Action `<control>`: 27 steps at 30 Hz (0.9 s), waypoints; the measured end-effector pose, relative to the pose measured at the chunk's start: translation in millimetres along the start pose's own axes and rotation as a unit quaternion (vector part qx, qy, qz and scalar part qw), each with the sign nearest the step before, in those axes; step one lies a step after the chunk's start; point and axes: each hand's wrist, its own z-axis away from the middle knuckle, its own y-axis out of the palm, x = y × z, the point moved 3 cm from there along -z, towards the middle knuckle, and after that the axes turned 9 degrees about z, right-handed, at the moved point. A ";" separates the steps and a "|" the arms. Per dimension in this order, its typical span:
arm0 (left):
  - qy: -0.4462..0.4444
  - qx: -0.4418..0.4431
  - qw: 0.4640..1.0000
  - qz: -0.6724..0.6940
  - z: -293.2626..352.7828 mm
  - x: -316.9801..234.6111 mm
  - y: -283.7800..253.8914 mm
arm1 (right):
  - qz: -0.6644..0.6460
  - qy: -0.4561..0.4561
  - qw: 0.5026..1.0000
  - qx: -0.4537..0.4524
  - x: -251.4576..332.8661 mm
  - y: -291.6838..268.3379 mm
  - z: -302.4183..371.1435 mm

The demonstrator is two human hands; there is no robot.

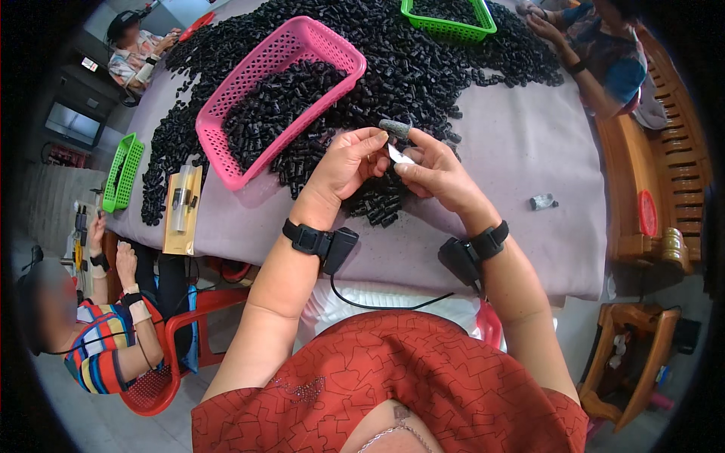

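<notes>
Over the near edge of the heap of small black cylindrical parts (377,205), my two hands meet with closed fingers. My right hand (438,172) grips a small white blade-like piece (401,156) between thumb and fingers, its tip pointing up toward the left hand. A grey, speckled, rounded sleeve-like piece (394,128) sits at the right index fingertip; whether it is worn or held I cannot tell. My left hand (356,162) is pinched close beside the blade. A dark bit shows at its fingertips, too small to name.
A pink basket (226,170) of black parts stands left of my hands. Green baskets (453,32) (124,172) stand at the far side and left edge. A yellow card pack (181,226) and a small grey piece (542,201) lie on the cloth. Other people sit around the table.
</notes>
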 end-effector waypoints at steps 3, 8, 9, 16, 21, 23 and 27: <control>-0.010 0.037 0.999 0.008 0.6 1.3 3.2 | 0.019 0.007 1.000 0.016 -2.5 0.6 0.4; -0.029 0.034 0.999 0.029 0.0 4.0 0.2 | 0.024 -0.003 1.000 0.006 -3.8 -1.6 -0.6; -0.028 0.033 0.999 0.029 0.0 3.9 0.1 | 0.024 -0.003 1.000 0.007 -3.4 -1.5 -0.2; -0.049 0.065 0.992 0.093 0.8 4.8 2.2 | 0.040 0.004 0.999 0.015 -4.1 -3.4 -0.3; -0.050 0.059 0.993 0.087 0.4 5.3 0.7 | 0.034 -0.014 0.999 -0.002 -2.0 -0.6 0.1; -0.048 0.050 0.994 0.086 0.9 4.4 3.6 | 0.044 0.004 0.999 -0.002 -3.7 -3.7 -0.5; -0.048 0.050 0.995 0.078 1.5 3.7 2.1 | 0.032 0.003 0.999 -0.011 -2.1 -1.7 -0.4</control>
